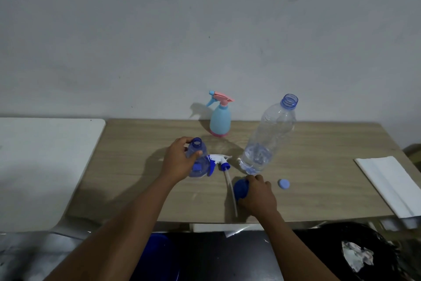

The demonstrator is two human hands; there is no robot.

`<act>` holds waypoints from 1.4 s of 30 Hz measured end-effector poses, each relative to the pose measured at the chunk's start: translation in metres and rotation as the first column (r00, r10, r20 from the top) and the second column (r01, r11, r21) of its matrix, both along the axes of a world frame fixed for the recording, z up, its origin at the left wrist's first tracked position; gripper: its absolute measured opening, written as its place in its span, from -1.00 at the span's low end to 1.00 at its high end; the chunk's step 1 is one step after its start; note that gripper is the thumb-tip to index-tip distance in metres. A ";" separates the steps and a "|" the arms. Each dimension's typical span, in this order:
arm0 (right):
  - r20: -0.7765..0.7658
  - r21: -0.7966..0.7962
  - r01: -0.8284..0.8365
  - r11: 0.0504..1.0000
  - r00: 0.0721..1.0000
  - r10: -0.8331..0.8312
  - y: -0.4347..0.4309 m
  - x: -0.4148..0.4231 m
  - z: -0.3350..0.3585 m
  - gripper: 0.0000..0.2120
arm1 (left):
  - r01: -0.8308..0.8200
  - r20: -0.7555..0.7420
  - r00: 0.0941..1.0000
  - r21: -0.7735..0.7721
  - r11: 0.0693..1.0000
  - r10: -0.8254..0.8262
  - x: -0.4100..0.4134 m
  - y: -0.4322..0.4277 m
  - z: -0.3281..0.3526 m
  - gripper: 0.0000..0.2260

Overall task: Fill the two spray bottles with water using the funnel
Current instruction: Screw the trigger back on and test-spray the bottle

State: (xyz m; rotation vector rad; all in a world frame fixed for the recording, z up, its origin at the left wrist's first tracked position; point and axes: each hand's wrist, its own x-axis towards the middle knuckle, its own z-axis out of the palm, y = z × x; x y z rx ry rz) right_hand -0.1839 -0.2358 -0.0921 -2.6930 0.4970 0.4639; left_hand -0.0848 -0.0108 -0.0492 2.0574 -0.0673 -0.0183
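My left hand [178, 160] grips a clear blue spray bottle [198, 159] standing upright with its neck open. Its white and blue spray head [219, 162] lies on the table just to the right, tube pointing toward me. My right hand [258, 196] is closed over a dark blue funnel [240, 188] resting on the wooden table [141, 144]. A large clear water bottle [268, 135] stands uncapped behind my right hand, with a little water at the bottom. A light blue and pink spray bottle [219, 119] stands at the back with its head on.
A small blue cap [283, 183] lies right of my right hand. Folded white paper towels [389, 183] rest at the table's right edge. A white surface [43, 167] adjoins the left. A blue bucket [159, 258] and a black bin bag [355, 251] sit below.
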 end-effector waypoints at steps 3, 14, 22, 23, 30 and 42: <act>0.006 0.001 0.014 1.000 1.000 -0.014 0.000 -0.002 0.001 -0.26 | 0.002 -0.007 1.000 -0.011 1.000 -0.003 0.000 0.000 -0.001 -0.67; 0.294 0.061 -0.096 0.994 0.953 0.073 0.031 0.053 0.022 -0.78 | -0.001 0.029 1.000 -0.005 1.000 0.001 0.000 0.000 -0.004 -0.68; 0.078 0.058 -0.056 0.997 0.996 0.051 0.047 0.098 0.006 -0.78 | -0.010 0.029 1.000 -0.018 1.000 0.010 0.001 0.001 -0.006 -0.69; 0.074 0.058 -0.057 0.997 0.996 0.052 0.048 0.098 0.007 -0.80 | -0.012 0.030 0.999 -0.024 1.000 0.013 0.001 0.001 -0.006 -0.68; 0.366 0.368 0.139 0.919 0.888 -0.280 0.048 0.095 0.040 -0.75 | -0.027 0.034 0.999 -0.056 0.998 0.029 0.002 0.001 -0.011 -0.67; 0.674 0.734 -0.323 0.597 0.451 -0.585 0.088 0.090 0.171 -0.58 | -0.030 -0.032 0.999 -0.087 0.996 0.027 0.005 0.003 -0.010 -0.67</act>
